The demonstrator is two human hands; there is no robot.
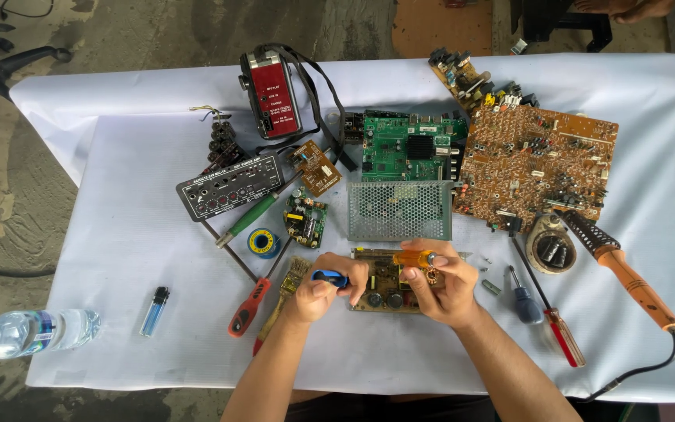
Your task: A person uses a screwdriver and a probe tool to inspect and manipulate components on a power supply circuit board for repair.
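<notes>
This is an electronics repair workshop. A white cloth-covered table [134, 258] on the bare concrete floor [158, 31] carries a large brown circuit board [537, 160] at upper right, a green circuit board [408, 144] in the centre, and an orange-handled soldering iron [626, 273] at right.

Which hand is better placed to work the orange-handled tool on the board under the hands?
Right, probably. The right hand already grips the orange-handled tool over the circuit board, while the left hand is occupied with a blue-handled tool.

Matt white cloth [158, 266]; perforated metal cover [399, 210]; glossy translucent orange handle [414, 258].
</notes>
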